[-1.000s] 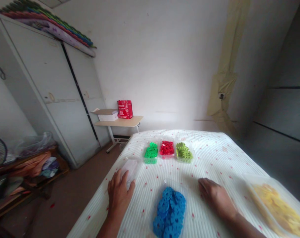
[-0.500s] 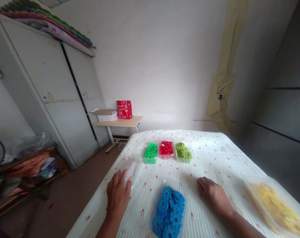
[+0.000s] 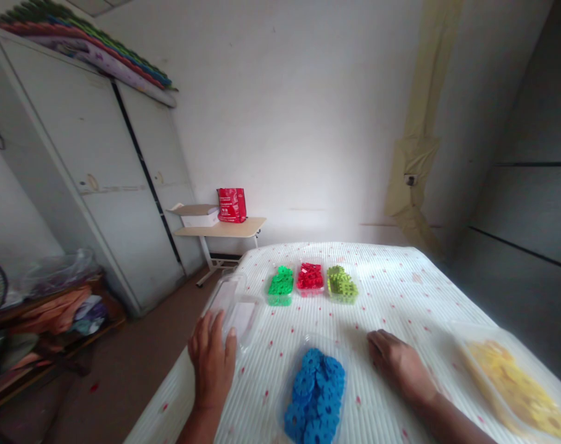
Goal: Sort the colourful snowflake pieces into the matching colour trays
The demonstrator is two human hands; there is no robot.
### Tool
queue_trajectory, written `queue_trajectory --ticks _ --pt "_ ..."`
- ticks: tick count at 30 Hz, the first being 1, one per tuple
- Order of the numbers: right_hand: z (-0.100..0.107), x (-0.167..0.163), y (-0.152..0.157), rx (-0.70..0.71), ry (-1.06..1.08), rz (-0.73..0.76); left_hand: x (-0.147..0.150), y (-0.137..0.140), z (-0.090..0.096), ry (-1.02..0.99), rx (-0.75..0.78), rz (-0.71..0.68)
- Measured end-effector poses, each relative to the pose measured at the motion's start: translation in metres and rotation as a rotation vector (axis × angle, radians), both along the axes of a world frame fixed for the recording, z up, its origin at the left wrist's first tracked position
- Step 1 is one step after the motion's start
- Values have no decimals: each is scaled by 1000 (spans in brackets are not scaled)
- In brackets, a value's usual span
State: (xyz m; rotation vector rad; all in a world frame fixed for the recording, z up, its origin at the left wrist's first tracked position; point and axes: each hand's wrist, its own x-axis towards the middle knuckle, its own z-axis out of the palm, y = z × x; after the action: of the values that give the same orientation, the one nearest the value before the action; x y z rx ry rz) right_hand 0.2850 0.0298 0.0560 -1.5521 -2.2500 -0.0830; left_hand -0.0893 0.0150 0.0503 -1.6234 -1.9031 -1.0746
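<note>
On the left of the table, my left hand [image 3: 214, 351] rests at the near end of two overlapping clear plastic lids, a left lid [image 3: 225, 290] and a right lid [image 3: 246, 317]. Its fingers are stretched out and the thumb stands apart. Right of it is a clear box with blue snowflake-shaped plastic pieces [image 3: 316, 394]. My right hand [image 3: 395, 357] lies on the cloth beyond that box's right side, fingers curled in, nothing visible in them. Farther off, boxes hold green pieces [image 3: 281, 283], red pieces [image 3: 310, 279] and yellow-green pieces [image 3: 342, 285].
A larger translucent tub of yellow pieces [image 3: 516, 382] stands at the right edge. White ribbed cloth with red spots [image 3: 395, 277] covers the table. Behind left, a small table [image 3: 224, 228] bears a red bag [image 3: 232, 205] and a white box [image 3: 199, 217]. A cabinet [image 3: 76, 154] stands left.
My left hand has shifted a little left and toward me. The two lids, blurred before, now show plainly and apart in outline. My right hand has stayed put.
</note>
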Motion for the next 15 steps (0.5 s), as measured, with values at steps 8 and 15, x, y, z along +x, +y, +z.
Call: queue_trajectory --ticks 8,15 --pt "6 1 6 92 239 59 20 -25 27 -514 193 -205" --pt "63 -45 -6 62 589 171 65 -66 80 -1524 -5 -578"
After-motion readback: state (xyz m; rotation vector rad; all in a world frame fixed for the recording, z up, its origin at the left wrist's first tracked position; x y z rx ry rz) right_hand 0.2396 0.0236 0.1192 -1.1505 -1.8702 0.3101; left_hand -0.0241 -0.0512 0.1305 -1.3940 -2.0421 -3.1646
